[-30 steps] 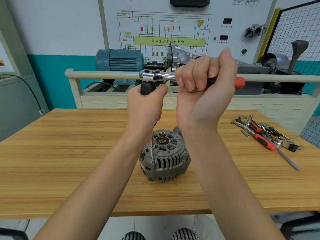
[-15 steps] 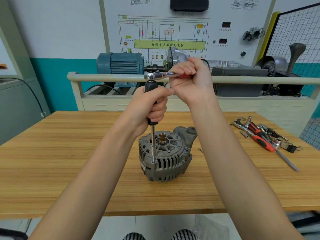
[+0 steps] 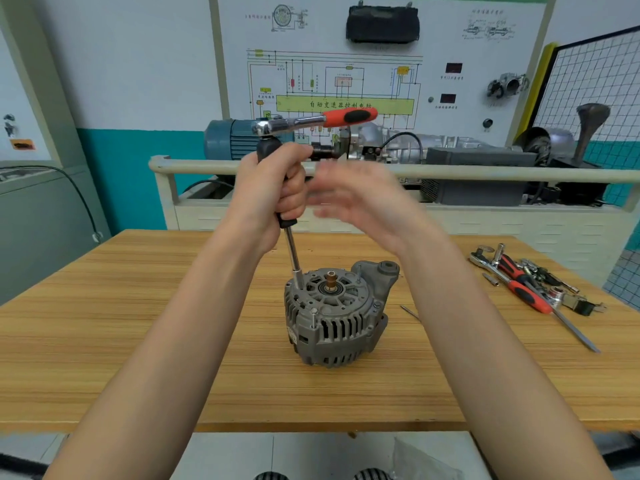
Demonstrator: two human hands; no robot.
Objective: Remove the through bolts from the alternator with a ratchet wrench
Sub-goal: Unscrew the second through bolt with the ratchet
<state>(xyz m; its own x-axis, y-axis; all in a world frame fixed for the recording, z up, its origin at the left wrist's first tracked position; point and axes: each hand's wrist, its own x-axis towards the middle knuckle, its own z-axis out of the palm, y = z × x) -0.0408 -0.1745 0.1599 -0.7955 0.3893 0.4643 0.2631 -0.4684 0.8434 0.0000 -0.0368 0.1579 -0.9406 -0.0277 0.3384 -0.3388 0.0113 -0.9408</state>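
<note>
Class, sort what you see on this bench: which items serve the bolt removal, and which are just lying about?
In use:
grey ribbed alternator
red-handled ratchet wrench
black-gripped steel extension bar, held by left hand
raised through bolt

Lying about:
pile of spare red-handled tools
thin loose metal pin

Count: one alternator (image 3: 334, 317) on one desk (image 3: 138, 306); two hands in view; one ratchet wrench (image 3: 311, 122) aloft; two bolts (image 3: 313, 318) seen standing proud; side tool pile (image 3: 533, 285) uncountable.
</note>
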